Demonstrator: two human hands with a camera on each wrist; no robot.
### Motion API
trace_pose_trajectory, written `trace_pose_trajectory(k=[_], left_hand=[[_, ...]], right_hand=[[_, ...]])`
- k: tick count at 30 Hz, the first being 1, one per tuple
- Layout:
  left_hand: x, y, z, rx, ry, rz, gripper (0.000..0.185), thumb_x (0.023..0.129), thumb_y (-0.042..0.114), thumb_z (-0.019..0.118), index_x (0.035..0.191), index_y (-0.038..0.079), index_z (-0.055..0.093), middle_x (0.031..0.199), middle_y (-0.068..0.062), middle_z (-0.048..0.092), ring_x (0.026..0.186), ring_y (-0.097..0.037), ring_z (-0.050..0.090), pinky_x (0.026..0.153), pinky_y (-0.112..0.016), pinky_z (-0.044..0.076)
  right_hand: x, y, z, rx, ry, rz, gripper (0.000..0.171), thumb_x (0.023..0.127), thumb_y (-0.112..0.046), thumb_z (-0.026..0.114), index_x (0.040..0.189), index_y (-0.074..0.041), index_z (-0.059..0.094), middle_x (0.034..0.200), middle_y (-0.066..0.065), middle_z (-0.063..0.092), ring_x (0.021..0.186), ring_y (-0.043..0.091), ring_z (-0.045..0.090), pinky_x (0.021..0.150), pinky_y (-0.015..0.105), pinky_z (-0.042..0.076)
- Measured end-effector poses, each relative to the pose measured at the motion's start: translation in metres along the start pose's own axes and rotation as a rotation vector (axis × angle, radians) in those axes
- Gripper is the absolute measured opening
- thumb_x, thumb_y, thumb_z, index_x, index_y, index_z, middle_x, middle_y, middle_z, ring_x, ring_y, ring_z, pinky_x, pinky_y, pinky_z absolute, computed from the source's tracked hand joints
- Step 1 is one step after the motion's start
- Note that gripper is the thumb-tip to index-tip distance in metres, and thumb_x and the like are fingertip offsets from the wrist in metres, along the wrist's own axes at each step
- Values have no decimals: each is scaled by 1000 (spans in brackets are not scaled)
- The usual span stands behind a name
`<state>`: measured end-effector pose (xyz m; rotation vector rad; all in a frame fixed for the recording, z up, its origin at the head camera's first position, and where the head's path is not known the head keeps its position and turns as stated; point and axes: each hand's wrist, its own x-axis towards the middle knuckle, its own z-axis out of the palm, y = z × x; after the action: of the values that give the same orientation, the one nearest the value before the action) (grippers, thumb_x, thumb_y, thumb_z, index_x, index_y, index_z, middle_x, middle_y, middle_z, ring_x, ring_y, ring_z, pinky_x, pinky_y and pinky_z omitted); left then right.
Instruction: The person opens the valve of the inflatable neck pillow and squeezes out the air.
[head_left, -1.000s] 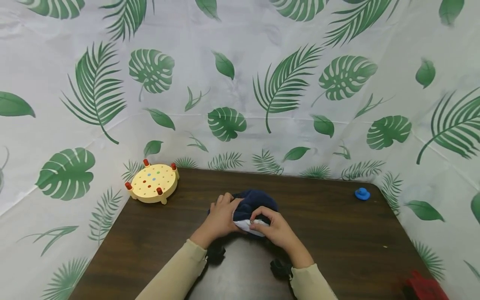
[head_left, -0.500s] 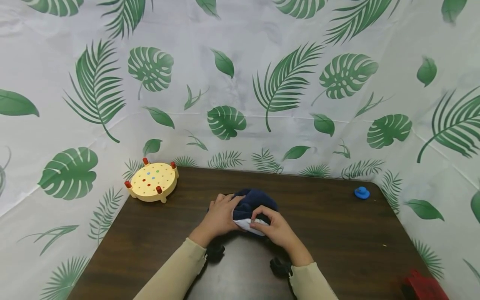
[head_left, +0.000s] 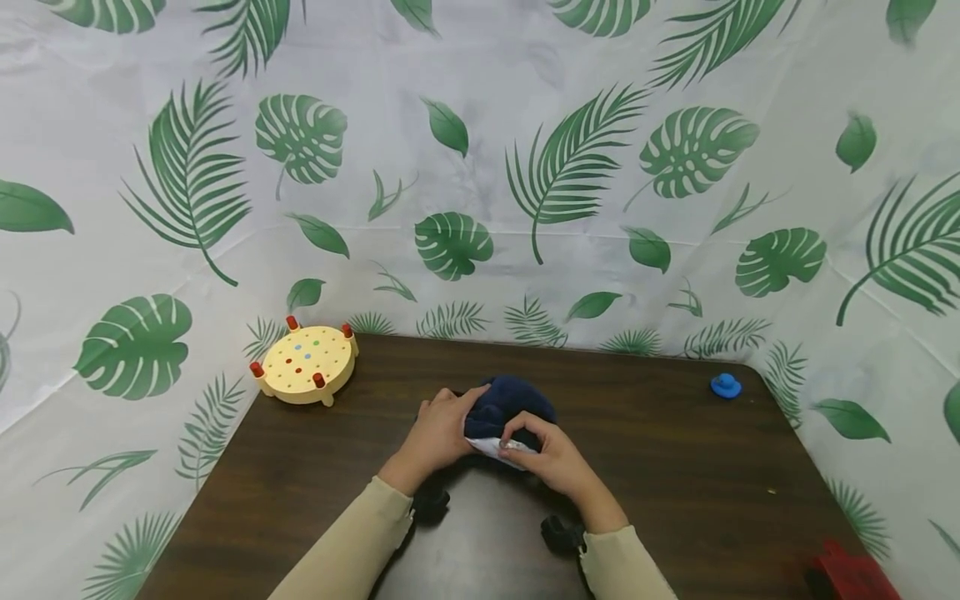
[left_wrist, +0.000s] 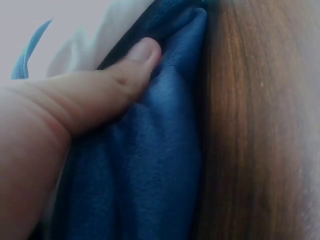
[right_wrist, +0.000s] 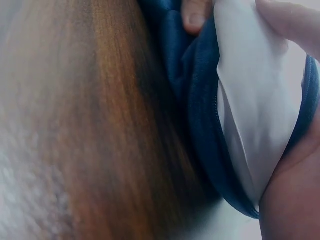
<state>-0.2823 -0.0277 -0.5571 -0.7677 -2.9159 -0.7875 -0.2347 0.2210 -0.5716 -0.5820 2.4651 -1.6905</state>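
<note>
From the head view, a dark blue fleece pouch with a white lining lies on the brown table, about mid-width, just beyond the person's arms. The left hand grips its left side, fingers curled round the fleece; the right hand pinches the white lining at the near edge. A yellow peg board sits at the far left corner, a small blue toy far right, and a red thing near right.

At the left wrist, the thumb presses into the fleece beside the table.

At the right wrist, the fingertips hold the white lining where it bulges out of the blue rim.

To work the lining well, the left hand should probably anchor the fleece firmly while the right feeds small lengths, keeping the zip edge clear.
</note>
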Motion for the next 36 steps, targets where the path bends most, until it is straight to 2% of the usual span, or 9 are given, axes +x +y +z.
trace_pose_trajectory(k=[3,9,17,25,31,36], left_hand=[[-1,1,-1,-2,-4,-12,96,84,60,88,167,32,46,122,-3,82,105,-19,56,88,-47,42],[-1,2,-3,-18,4,-27,105,84,58,88,171,28,38,125,-6,80,109,-22,59,94,-53,44],[-1,-1,-1,-9,9,-13,102,82,60,90,169,32,44,121,-3,82,103,-19,57,84,-44,40],[-2,-2,1,-12,8,1,107,79,63,91,169,32,42,120,-2,82,102,-19,56,82,-41,39],[-2,-2,1,-5,8,-8,102,82,61,89,169,32,44,117,-2,82,99,-17,55,81,-41,38],[-2,-2,2,5,10,-5,96,87,54,88,169,34,43,118,-1,82,99,-18,55,82,-41,39]], right_hand=[[0,0,2,6,3,-10,19,97,-29,85,110,-31,72,120,-7,71,110,21,63,94,30,52],[1,1,3,22,2,-21,18,97,-27,85,110,-29,72,119,-5,72,111,21,63,94,30,52],[1,3,4,7,2,-13,19,96,-28,86,109,-30,72,119,-7,72,109,22,63,93,31,52],[0,3,6,-8,9,-13,16,97,-31,84,108,-31,73,117,-8,72,109,20,63,93,30,53],[-1,1,6,5,2,16,16,98,-33,83,109,-32,71,121,-9,71,111,23,62,93,32,52],[-1,1,8,6,-4,-11,18,97,-30,84,109,-30,71,121,-7,72,114,24,62,97,34,49]])
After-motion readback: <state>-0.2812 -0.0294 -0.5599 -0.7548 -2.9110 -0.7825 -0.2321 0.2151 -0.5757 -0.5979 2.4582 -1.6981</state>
